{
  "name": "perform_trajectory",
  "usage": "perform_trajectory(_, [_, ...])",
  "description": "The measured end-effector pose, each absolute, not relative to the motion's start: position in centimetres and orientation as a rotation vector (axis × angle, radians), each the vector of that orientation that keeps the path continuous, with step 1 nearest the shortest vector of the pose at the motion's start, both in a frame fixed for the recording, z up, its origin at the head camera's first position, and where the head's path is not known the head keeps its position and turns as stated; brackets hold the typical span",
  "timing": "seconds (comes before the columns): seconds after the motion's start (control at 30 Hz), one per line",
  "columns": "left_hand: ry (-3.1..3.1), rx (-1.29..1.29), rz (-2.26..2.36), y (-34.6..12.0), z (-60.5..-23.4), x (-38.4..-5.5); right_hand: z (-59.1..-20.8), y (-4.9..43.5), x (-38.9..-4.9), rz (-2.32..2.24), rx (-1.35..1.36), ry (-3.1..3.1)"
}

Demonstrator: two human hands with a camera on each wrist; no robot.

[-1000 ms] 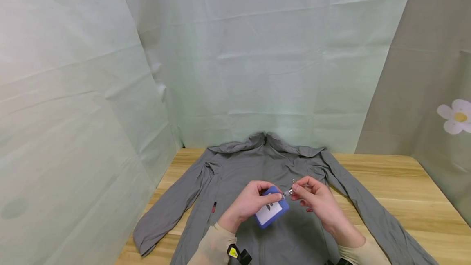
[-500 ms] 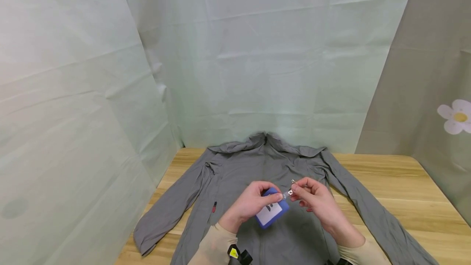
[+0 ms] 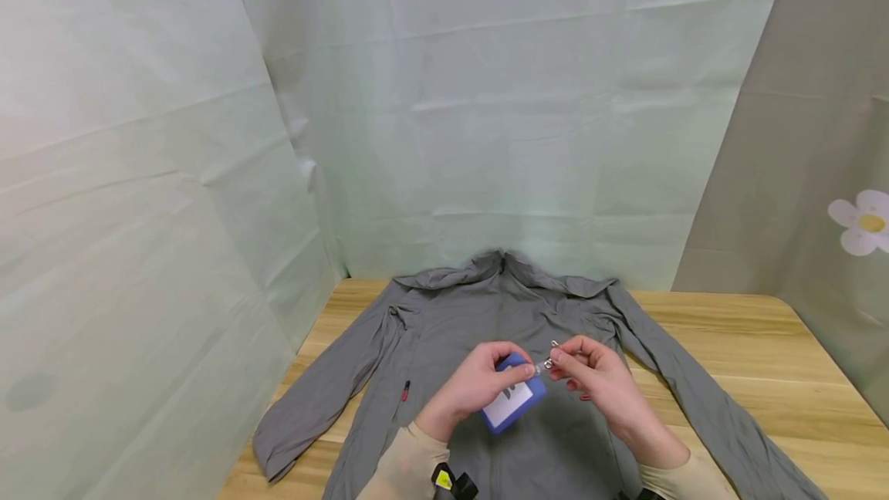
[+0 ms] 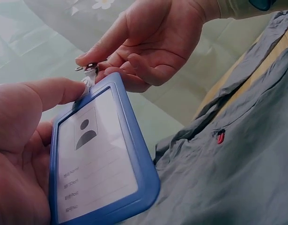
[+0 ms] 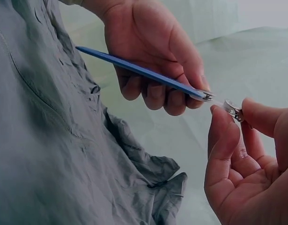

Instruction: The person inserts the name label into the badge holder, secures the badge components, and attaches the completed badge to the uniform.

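Observation:
Above the jacket, my left hand [image 3: 475, 386] holds a blue-framed ID badge holder [image 4: 99, 154], thumb over its top edge and fingers behind it. The white card inside bears a dark person icon and several printed lines. A clear strap [image 5: 219, 102] runs from the holder's top to a small metal clip [image 5: 233, 110]. Thumb and fingers of my right hand [image 3: 600, 383] pinch that clip, and part of it is hidden by the fingertips. The right wrist view shows the holder edge-on, tilted.
A grey jacket [image 3: 451, 330] lies spread on the wooden table [image 3: 750, 346], collar at the far edge, sleeves out to both sides. It has red zipper pulls [image 3: 406, 390]. Pale cloth walls [image 3: 486, 137] stand behind and to the left, and a flower-print cloth [image 3: 785, 176] hangs at right.
Both hands stay almost in place, still holding the badge holder and its clip. The metal clip has turned slightly in the right fingertips.

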State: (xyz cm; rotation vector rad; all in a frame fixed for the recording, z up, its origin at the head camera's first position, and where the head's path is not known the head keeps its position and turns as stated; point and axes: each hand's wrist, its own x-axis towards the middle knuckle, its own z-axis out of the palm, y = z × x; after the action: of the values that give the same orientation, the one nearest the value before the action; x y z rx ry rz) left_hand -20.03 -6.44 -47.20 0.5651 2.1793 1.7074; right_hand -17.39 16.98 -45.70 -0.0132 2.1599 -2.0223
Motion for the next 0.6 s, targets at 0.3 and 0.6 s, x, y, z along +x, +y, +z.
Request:
perform_trajectory(0.3, [2.197, 0.559, 1.712, -6.46, -47.11, -20.06, -45.55, 17.18, -17.34, -1.995, -0.052, 2.193])
perform_trajectory(0.6, [2.207, 0.54, 1.691, -6.53, -47.21, -19.96, -45.45, 17.04, -17.23, -1.978, -0.049, 2.223])
